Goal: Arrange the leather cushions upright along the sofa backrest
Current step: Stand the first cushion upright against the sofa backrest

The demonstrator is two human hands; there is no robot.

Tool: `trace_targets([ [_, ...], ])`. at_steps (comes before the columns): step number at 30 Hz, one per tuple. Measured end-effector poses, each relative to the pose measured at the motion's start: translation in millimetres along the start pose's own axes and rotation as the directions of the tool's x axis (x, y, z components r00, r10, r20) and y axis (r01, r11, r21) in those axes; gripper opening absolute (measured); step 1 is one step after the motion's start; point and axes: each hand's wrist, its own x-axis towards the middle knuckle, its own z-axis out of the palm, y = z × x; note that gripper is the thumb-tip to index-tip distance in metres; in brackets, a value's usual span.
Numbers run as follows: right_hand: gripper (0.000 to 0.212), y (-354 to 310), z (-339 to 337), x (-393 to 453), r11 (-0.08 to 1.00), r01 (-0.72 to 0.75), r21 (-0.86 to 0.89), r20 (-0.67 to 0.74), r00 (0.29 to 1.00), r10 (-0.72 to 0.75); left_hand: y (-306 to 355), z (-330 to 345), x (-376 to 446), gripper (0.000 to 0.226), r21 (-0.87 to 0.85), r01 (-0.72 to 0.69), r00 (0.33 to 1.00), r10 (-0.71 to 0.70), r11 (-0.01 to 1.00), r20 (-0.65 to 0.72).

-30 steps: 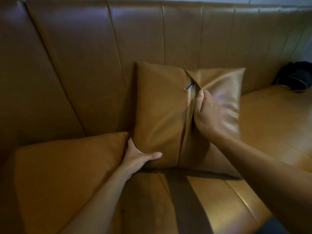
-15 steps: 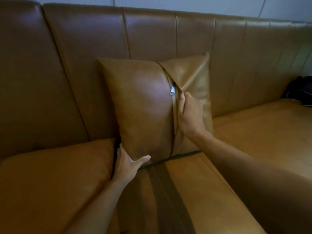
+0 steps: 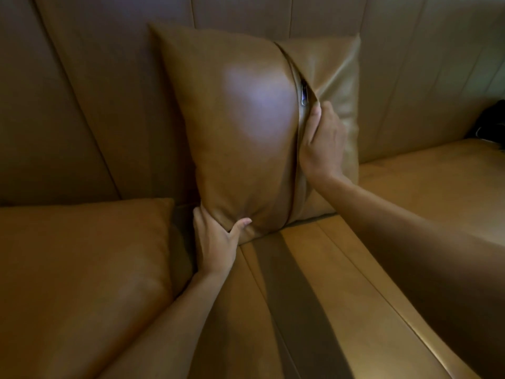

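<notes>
At the lower left corner of the upright cushion (image 3: 243, 132), the left hand (image 3: 216, 242) pinched the leather, thumb on the front face and fingers curled behind the edge. Higher up, the right hand (image 3: 321, 143) lay flat with fingers pressed together along the zipper seam, its fingertips just below the metal zipper pull (image 3: 303, 95). That cushion stood on the seat (image 3: 355, 283), leaning against the backrest (image 3: 95, 91), roughly midway along the sofa's back edge. Just beside the left hand, toward the seat's left end, a second cushion (image 3: 82, 269) lay flat on the seat. At the far right edge, a dark object (image 3: 493, 119) sat near the backrest, too dim to identify.
</notes>
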Motion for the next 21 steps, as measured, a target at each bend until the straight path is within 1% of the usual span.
trace_targets([
  [4,0.03,1.3,4.5,-2.7,1.0,0.004,0.017,-0.063,0.998,-0.003,0.5,1.1,-3.5,0.095,0.032,-0.023,0.999,0.025,0.999,-0.047],
  [8,0.031,-4.9,8.3,-4.2,1.0,0.017,-0.019,-0.034,0.999,-0.018,2.3,-0.8,-3.0,0.095,0.033,-0.026,0.998,0.027,0.999,-0.056],
  [12,0.03,-13.4,12.2,-10.7,0.989,0.011,-0.146,0.015,1.0,-0.009,-0.1,-2.7,-1.8,0.094,0.017,-0.002,0.999,0.003,1.0,-0.052],
  [17,0.028,-14.6,7.9,-10.1,0.942,0.03,-0.334,0.044,0.999,-0.016,-2.9,-2.4,0.2,0.081,0.017,0.012,0.998,-0.011,1.0,-0.065],
  [19,0.028,-15.3,5.4,-10.2,0.928,0.02,-0.372,0.053,0.999,-0.001,-2.5,-1.6,1.8,0.077,0.026,0.016,0.997,-0.014,1.0,-0.073],
  [21,0.026,-18.2,5.0,-12.4,0.933,0.008,-0.361,0.065,0.998,0.016,-3.1,-2.4,3.0,0.074,0.038,0.019,0.996,-0.016,0.999,-0.084],
])
